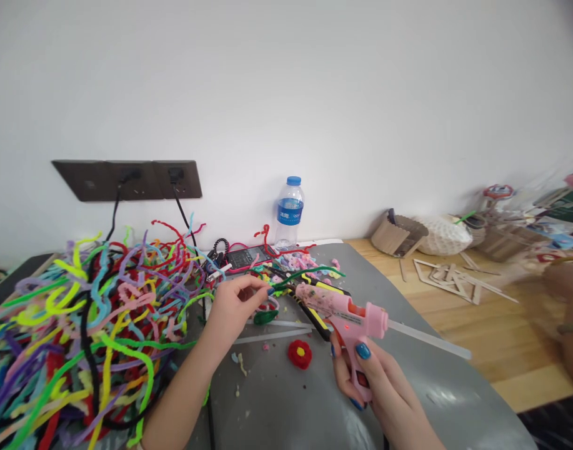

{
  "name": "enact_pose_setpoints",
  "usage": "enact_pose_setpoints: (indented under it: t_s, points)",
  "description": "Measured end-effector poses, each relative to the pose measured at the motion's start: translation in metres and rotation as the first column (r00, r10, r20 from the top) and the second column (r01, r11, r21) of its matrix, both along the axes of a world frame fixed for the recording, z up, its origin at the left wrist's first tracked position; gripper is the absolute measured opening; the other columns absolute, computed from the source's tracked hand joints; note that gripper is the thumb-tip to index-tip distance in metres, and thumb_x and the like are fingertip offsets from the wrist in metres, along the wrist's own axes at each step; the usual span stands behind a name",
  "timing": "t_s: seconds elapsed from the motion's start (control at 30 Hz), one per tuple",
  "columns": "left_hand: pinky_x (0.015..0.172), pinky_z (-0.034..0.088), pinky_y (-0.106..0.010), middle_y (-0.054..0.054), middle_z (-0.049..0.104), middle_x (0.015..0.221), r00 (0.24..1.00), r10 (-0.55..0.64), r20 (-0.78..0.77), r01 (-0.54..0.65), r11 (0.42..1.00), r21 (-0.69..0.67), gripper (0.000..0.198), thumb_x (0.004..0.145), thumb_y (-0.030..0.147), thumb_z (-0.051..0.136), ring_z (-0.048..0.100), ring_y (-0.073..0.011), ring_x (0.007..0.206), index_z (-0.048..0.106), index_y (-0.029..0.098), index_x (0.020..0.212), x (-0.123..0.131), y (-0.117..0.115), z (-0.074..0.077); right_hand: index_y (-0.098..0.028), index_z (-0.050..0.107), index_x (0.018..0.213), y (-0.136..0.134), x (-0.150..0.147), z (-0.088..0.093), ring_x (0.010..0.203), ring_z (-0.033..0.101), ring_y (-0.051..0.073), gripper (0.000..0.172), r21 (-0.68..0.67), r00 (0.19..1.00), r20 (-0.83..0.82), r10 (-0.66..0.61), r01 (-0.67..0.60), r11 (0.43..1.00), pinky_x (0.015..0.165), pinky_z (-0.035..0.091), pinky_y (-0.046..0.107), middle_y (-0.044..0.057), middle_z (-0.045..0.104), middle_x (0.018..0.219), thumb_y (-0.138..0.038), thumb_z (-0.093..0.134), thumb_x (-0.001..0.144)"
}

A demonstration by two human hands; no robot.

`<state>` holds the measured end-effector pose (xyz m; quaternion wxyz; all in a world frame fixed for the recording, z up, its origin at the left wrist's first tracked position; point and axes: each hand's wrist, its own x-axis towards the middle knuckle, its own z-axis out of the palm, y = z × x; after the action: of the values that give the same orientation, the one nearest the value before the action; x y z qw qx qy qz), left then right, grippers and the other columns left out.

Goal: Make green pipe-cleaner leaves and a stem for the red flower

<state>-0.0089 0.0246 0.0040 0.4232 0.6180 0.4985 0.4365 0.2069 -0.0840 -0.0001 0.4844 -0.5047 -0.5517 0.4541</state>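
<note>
While the pink glue gun [330, 304] is gripped by the right hand [377, 378], a green pipe cleaner [317, 269] is pinched by the left hand [237, 306], whose thumb and fingers are narrowly closed. If the clock is centred on the red flower [299, 354], which lies on the grey tabletop [262, 403], the left hand is found at 10 o'clock, the gun at 1 o'clock and the pipe cleaner at 12 o'clock. The nozzle [299, 291] is directed between 9 and 10 o'clock, close to the pinched stem; whether they touch, or whether the trigger [338, 340] is pressed, cannot be told.

For good gluing, it is judged that the stem should be held steady and the trigger squeezed slowly, so that only a small drop is given. The fingertips should be placed well away from the hot tip. As the pliers [318, 322] lie just beneath the gun at 1 o'clock, and loose pipe cleaners [117, 325] are heaped at 9 o'clock, dripping there should be avoided.
</note>
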Motion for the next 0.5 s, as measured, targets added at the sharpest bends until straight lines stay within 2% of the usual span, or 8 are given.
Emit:
enact_pose_setpoints:
  t_s: [0.23, 0.37, 0.5]
  points:
    - [0.051, 0.044, -0.023, -0.003, 0.069, 0.063, 1.000, 0.020, -0.009, -0.020, 0.999, 0.037, 0.022, 0.076, 0.037, 0.068, 0.056, -0.0149, 0.055, 0.077, 0.017, 0.075, -0.0011, 0.0018, -0.0022, -0.020, 0.056, 0.084, -0.0008, 0.0033, 0.0003, 0.046, 0.033, 0.013, 0.051, -0.031, 1.000, -0.020, -0.013, 0.013, 0.999, 0.051, 0.030, 0.028, -0.004, 0.047, 0.046, -0.065, 0.037, 0.099]
    - [0.050, 0.044, -0.023, -0.003, 0.069, 0.063, 1.000, 0.026, -0.002, -0.026, 0.997, 0.068, 0.022, 0.075, 0.037, 0.068, 0.056, -0.0148, 0.055, 0.077, 0.017, 0.074, -0.0014, 0.0028, -0.0016, -0.019, 0.061, 0.090, -0.0029, 0.0037, 0.0025, 0.044, 0.028, 0.012, 0.053, -0.071, 0.991, -0.112, -0.078, 0.070, 0.995, 0.049, 0.024, 0.029, -0.005, 0.043, 0.045, -0.068, 0.041, 0.095]
    - [0.049, 0.044, -0.023, -0.002, 0.067, 0.061, 1.000, 0.023, 0.000, -0.023, 0.998, 0.052, 0.022, 0.076, 0.037, 0.068, 0.056, -0.0150, 0.054, 0.077, 0.017, 0.075, -0.0016, 0.0030, -0.0033, -0.019, 0.063, 0.093, -0.0032, 0.0088, -0.0027, 0.042, 0.021, 0.011, 0.056, -0.105, 0.962, -0.269, -0.057, 0.030, 0.994, 0.047, 0.018, 0.029, -0.006, 0.037, 0.041, -0.069, 0.039, 0.095]
